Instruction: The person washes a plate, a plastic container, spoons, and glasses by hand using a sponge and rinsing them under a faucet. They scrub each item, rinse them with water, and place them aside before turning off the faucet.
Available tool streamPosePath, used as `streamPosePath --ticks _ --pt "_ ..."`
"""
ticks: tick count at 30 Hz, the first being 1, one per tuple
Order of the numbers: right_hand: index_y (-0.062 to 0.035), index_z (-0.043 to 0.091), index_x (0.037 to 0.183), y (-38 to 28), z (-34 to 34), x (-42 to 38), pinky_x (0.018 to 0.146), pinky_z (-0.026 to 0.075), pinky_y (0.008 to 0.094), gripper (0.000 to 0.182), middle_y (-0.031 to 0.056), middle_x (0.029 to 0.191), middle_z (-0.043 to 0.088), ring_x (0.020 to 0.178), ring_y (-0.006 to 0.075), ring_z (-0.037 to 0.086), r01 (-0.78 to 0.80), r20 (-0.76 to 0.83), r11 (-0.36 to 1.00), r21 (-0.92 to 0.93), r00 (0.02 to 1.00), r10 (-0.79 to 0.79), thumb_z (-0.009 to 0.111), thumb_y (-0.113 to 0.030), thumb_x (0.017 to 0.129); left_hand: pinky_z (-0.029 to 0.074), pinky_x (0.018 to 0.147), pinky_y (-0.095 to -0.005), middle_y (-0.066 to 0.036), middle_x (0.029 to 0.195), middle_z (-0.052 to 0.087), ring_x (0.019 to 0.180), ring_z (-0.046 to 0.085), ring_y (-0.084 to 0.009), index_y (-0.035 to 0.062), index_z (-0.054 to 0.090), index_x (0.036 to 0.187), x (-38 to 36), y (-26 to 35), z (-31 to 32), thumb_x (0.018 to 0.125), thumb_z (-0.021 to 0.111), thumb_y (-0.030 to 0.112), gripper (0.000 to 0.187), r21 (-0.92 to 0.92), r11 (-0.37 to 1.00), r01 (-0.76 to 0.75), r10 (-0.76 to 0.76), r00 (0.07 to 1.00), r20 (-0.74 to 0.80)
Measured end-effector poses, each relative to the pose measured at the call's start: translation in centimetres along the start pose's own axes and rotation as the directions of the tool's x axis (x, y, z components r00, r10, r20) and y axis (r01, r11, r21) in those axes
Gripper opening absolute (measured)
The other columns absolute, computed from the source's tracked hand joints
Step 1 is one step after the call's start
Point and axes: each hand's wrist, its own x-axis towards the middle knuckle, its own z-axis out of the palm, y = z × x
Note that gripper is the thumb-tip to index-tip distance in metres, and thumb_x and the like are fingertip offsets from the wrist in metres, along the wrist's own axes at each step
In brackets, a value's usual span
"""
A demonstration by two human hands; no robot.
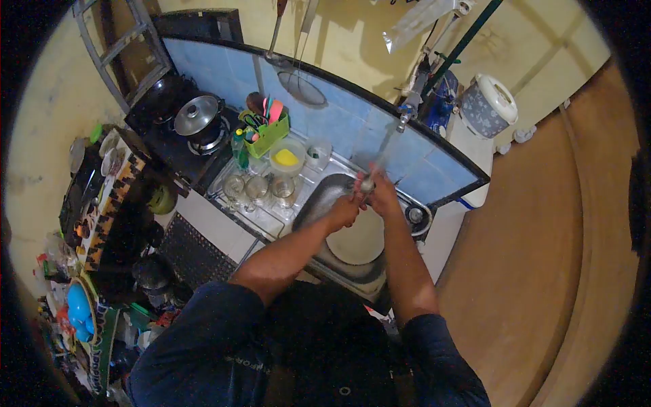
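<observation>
Under the running tap (pixel 405 117), my left hand (pixel 344 211) and my right hand (pixel 384 195) meet above the sink (pixel 319 200). Both have their fingers closed around a small shiny rounded object (pixel 367 184), whose kind I cannot make out. Water streams down onto it and my right fingers. Below my hands a large pale round basin (pixel 356 239) sits in the sink, partly covered by my left hand and forearm.
Several glass mugs (pixel 257 188) stand on the drainboard left of the sink. Behind them are a tub with a yellow sponge (pixel 285 157), a green utensil holder (pixel 269 138) and a dish soap bottle (pixel 239 148). A lidded pot (pixel 197 115) rests on the stove.
</observation>
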Motion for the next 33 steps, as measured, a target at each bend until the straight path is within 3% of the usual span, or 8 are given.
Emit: streamPosePath --ticks 3,5,12,14,17,21,29,33 --pt "-0.002 0.054 0.105 0.5 -0.4 1.0 0.065 0.05 0.0298 0.041 0.0101 0.084 0.058 0.073 0.0159 0.058 -0.027 -0.017 0.991 -0.128 1.0 0.025 0.04 -0.039 0.095 0.035 0.042 -0.0297 -0.002 0.058 0.044 0.045 0.039 -0.0135 0.0056 0.053 0.08 1.6 0.1 -0.3 0.092 0.041 0.043 0.041 -0.038 0.986 -0.165 0.169 0.965 0.201" --pt "-0.0015 0.052 0.112 -0.4 1.2 0.0 0.063 0.047 0.0296 0.045 0.0075 0.083 0.057 0.072 0.0144 0.055 0.049 -0.092 0.699 -0.713 0.982 -0.163 0.043 -0.042 0.093 0.035 0.043 -0.0294 -0.003 0.06 0.045 0.046 0.041 -0.0138 0.0068 0.052 0.078 1.8 2.1 -0.1 0.093 0.041 0.039 0.037 -0.188 0.979 0.08 -0.025 0.96 0.28" --pt "-0.0001 0.058 0.109 2.3 -3.1 4.9 0.063 0.045 0.0302 0.04 0.005 0.077 0.059 0.072 0.0146 0.055 0.327 0.087 0.745 -0.582 0.935 -0.343 0.051 -0.033 0.087 0.037 0.044 -0.0289 -0.003 0.067 0.051 0.052 0.045 -0.0136 0.0083 0.054 0.081 3.6 3.5 -0.3 0.092 0.043 0.032 0.028 -0.118 0.99 -0.075 0.08 0.996 0.039" --pt "0.0009 0.057 0.108 -0.8 -2.1 2.2 0.064 0.047 0.0295 0.031 0.0067 0.081 0.062 0.072 0.0156 0.057 0.425 0.386 0.158 -0.891 0.894 -0.225 0.052 -0.02 0.087 0.038 0.046 -0.0279 -0.003 0.071 0.054 0.054 0.047 -0.0133 0.0096 0.055 0.087 3.7 4.0 -0.4 0.092 0.043 0.029 0.024 -0.38 0.924 0.052 0.026 0.98 0.197" --pt "0.0004 0.06 0.101 -1.2 -1.8 2.3 0.063 0.048 0.03 0.023 0.0093 0.084 0.063 0.071 0.0152 0.058 0.229 0.07 0.664 -0.712 0.964 -0.257 0.052 -0.014 0.086 0.038 0.048 -0.0267 -0.002 0.073 0.055 0.057 0.048 -0.0127 0.0112 0.055 0.092 3.4 4.7 0.9 0.091 0.045 0.027 0.019 -0.539 0.839 0.076 0.032 0.982 0.188" --pt "-0.0002 0.062 0.091 1.6 -3.3 4.4 0.061 0.048 0.0301 0.018 0.01 0.081 0.064 0.069 0.0142 0.059 0.373 0.049 0.541 -0.754 0.853 -0.519 0.056 -0.015 0.084 0.041 0.051 -0.0277 -0.002 0.077 0.057 0.061 0.052 -0.0132 0.0113 0.054 0.096 3.2 4.6 1.2 0.092 0.046 0.026 0.017 -0.668 0.744 0.011 0.126 0.98 0.156" --pt "-0.0044 0.062 0.104 -8.0 3.3 -3.9 0.075 0.047 0.0398 0.041 0.017 0.098 0.063 0.09 0.0292 0.061 0.103 0.011 0.281 -0.954 0.951 -0.31 0.07 -0.033 0.075 0.039 0.045 -0.0289 -0.005 0.062 0.054 0.048 0.047 -0.0139 0.0046 0.059 0.078 1.2 5.6 -1.0 0.087 0.051 0.038 0.036 0.083 0.989 0.121 -0.124 0.992 0.028" --pt "-0.0049 0.057 0.114 -14.4 4.8 -5.8 0.087 0.044 0.035 0.043 0.0154 0.111 0.059 0.1 0.0259 0.057 0.561 0.255 -0.026 -0.828 0.334 -0.907 0.07 -0.021 0.076 0.036 0.043 -0.031 -0.007 0.056 0.05 0.042 0.042 -0.0153 0.0028 0.06 0.076 5.5 1.1 -0.4 0.084 0.052 0.046 0.045 0.077 0.995 0.056 -0.054 0.998 -0.023"
